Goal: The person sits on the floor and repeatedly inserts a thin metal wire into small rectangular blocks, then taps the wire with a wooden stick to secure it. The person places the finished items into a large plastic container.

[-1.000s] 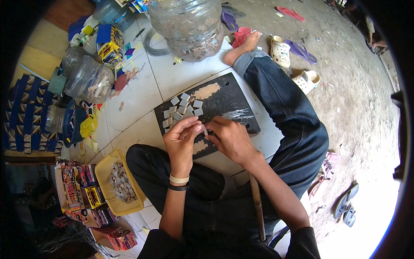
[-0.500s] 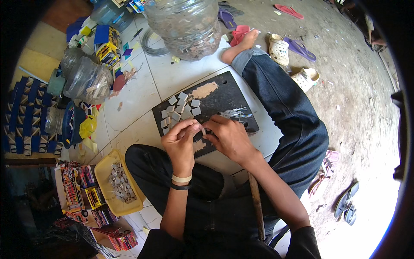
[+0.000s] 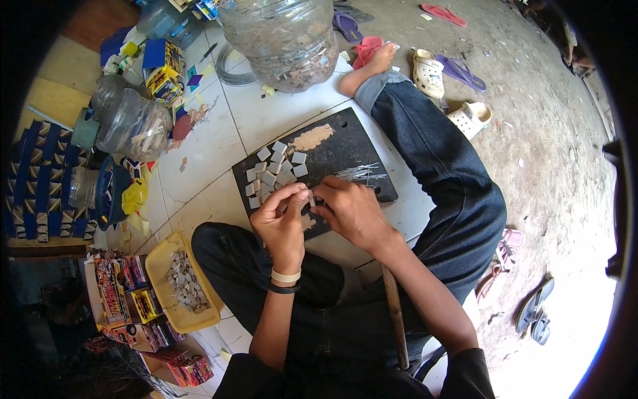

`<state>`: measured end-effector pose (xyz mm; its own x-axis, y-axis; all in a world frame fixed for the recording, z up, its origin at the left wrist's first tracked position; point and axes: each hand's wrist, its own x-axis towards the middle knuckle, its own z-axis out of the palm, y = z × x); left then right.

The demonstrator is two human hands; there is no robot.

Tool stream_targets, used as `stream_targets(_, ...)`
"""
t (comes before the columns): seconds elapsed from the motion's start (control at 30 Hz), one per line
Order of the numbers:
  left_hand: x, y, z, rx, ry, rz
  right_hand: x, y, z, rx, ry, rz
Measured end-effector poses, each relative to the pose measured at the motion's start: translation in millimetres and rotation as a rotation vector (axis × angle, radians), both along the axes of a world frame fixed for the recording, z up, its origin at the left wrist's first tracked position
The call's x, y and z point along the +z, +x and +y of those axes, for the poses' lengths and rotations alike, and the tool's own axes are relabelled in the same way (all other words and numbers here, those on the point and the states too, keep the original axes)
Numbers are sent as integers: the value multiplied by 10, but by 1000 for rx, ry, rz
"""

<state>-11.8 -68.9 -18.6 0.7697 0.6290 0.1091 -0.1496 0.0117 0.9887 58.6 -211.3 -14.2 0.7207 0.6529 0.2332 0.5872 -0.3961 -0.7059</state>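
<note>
My left hand (image 3: 282, 219) and my right hand (image 3: 353, 211) meet over the near part of a black board (image 3: 332, 159). Thumbs and fingers of both pinch one small pale piece (image 3: 312, 199) between them; its exact shape is mostly covered by the fingertips. Just beyond the left hand lies a loose cluster of small grey square pieces (image 3: 276, 171) with tan edges. Past my right hand, a bundle of thin whitish strands (image 3: 361, 172) rests on the board. A bare tan patch (image 3: 312, 138) shows at its far side.
At left, a yellow tray (image 3: 211, 312) holds many small pieces, beside boxes of colourful packets (image 3: 143, 302). A large clear plastic container (image 3: 279, 43) stands beyond the board, near a wire coil (image 3: 232, 74). A wooden stick (image 3: 395, 319) lies by my right leg. Sandals (image 3: 462, 73) lie at right.
My left wrist has shifted slightly to the right. Both hands keep their pinch on the small piece, and the pieces on the board look the same.
</note>
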Motion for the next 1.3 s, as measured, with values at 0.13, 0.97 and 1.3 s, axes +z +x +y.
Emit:
stream_targets(0.13,-11,-5,0,6,17,-10,10,-3,1,-3,-17,2)
stream_targets(0.97,-90,-22,-23,12,174,33,36,3,3,6,-10,-9)
stream_targets(1.3,-113,-9,-82,27,150,-10,367,-531,-649,-458,75,-14)
